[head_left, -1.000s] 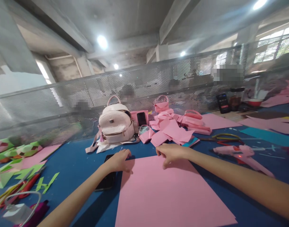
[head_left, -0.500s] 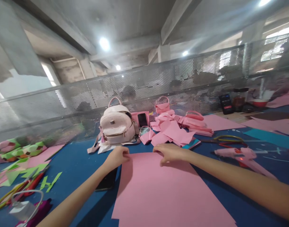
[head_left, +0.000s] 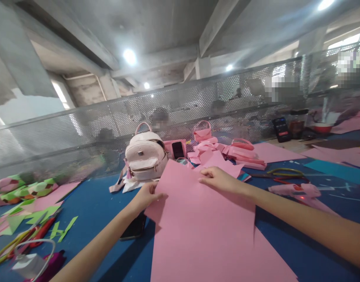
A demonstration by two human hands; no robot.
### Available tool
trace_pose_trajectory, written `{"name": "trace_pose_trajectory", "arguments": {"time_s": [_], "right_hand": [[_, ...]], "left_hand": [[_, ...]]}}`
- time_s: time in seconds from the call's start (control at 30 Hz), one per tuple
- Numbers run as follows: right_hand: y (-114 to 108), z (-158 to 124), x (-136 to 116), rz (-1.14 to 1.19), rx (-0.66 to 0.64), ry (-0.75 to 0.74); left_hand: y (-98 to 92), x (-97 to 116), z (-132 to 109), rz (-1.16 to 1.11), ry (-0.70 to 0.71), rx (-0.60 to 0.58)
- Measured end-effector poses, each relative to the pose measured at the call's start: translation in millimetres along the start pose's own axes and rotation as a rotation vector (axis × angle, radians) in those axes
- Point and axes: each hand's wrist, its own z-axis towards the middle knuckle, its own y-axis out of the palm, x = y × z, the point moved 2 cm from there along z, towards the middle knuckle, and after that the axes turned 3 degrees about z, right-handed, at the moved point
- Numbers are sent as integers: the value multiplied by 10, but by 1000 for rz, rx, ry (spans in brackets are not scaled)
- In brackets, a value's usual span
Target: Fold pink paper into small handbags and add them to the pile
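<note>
Large pink sheets (head_left: 194,239) lie in front of me on the blue table, and the upper one is raised and turned against those below. My left hand (head_left: 149,196) pinches its left edge, thumb on top. At the sheet's upper right, my right hand (head_left: 217,179) is closed with the fingers curled at the paper; its fingertips are partly hidden. A dark phone (head_left: 134,229) lies under my left forearm. Just beyond the sheet stand a white backpack (head_left: 146,154) and a heap of pink pieces (head_left: 208,150).
On the right are a pink glue gun (head_left: 303,192), scissors (head_left: 286,172) and teal sheets (head_left: 335,170). At left lie red-handled scissors (head_left: 43,231), green scraps (head_left: 68,228) and a white charger (head_left: 28,266). A perforated metal screen (head_left: 174,117) runs behind, with people beyond it.
The top pink sheet has come up and rotated, its far corner now near the backpack. My right hand has moved slightly right and up with it; my left hand shifted slightly.
</note>
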Motion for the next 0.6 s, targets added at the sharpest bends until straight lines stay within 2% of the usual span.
{"name": "trace_pose_trajectory", "arguments": {"time_s": [0.1,0.2,0.33,0.4,0.47,0.53,0.6], "right_hand": [[-113,-134,72,36,56,51],[-188,-300,81,58,52,97],[-260,-502,-35,129,28,107],[-297,-581,-121,220,96,102],[-314,-643,-197,342,174,124],[-300,-684,-251,455,204,170],[-282,-704,-288,515,235,203]], "left_hand": [[7,-135,-120,-86,-88,-44],[16,-198,-210,-159,-158,-42],[0,-112,-215,-268,-92,135],[6,-24,-198,-334,-12,245],[62,63,-198,-392,49,285],[180,131,-225,-417,51,200],[325,176,-275,-394,6,33]]}}
